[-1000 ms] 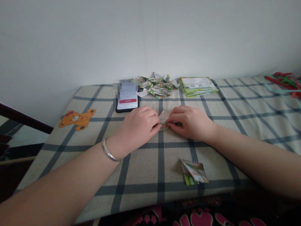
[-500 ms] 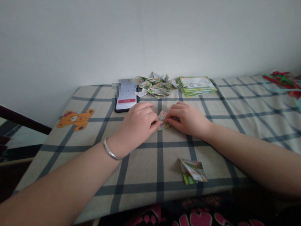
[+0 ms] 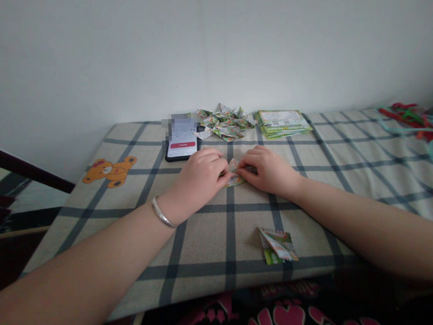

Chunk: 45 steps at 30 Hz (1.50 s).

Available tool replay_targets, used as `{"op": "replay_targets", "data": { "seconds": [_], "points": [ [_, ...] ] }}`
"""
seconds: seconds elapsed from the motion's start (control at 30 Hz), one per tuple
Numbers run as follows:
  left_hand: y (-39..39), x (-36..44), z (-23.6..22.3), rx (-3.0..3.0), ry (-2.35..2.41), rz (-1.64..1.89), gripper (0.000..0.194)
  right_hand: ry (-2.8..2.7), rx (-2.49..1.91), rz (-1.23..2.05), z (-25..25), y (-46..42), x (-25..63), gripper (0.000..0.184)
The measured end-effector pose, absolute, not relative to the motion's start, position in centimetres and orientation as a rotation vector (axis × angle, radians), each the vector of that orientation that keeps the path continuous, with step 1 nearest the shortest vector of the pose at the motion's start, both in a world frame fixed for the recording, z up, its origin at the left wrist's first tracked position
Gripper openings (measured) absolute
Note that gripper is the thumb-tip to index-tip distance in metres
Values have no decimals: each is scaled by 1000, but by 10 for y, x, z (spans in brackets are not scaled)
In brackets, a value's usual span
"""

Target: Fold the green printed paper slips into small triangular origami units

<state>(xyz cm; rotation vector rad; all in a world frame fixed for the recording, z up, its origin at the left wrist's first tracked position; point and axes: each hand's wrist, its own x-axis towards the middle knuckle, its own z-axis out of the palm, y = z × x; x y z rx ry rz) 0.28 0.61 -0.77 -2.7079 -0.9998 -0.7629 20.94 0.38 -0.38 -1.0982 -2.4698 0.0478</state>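
A small folded piece of printed paper [image 3: 234, 180] lies on the checked tablecloth between my hands, its pointed top showing and its sides hidden by fingers. My left hand [image 3: 204, 174], with a silver bangle at the wrist, pinches its left side. From the right, my right hand [image 3: 268, 170] pinches the other side between thumb and curled fingers. Closer to me rests another partly folded paper [image 3: 279, 246], with a flap standing up across it and no hand touching it.
Behind my hands are a phone [image 3: 182, 144] with a lit screen, a cluster of folded paper pieces [image 3: 227, 126], and a stack of printed sheets [image 3: 284, 122]. A bear cutout [image 3: 110, 172] lies left. Red and teal ribbons [image 3: 412, 122] sit far right, and a wall [image 3: 212, 49] stands behind.
Both hands stay at the paper with only tiny finger shifts. The left hand has edged very slightly right. Everything else lies as before.
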Motion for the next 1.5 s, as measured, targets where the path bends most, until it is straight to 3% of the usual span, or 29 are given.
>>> {"op": "replay_targets", "data": {
  "seconds": [0.5, 0.7, 1.1, 1.5],
  "points": [
    [7, 3, -11, -2718, -1009, -768, 20, -2442, -1153, 63, -6, 5, 209, 5],
    [4, 5, -6, -2733, -1060, -601, 13, -2425, -1140, 113, -8, 9, 210, 6],
    [5, 1, -5, -2776, -990, -545, 4, -2304, -1429, 246, -5, 10, 213, 21],
    [10, -5, -9, -2830, -773, -587, 18, -2350, -1476, 395, 5, 12, 220, 14]
  ]
}}
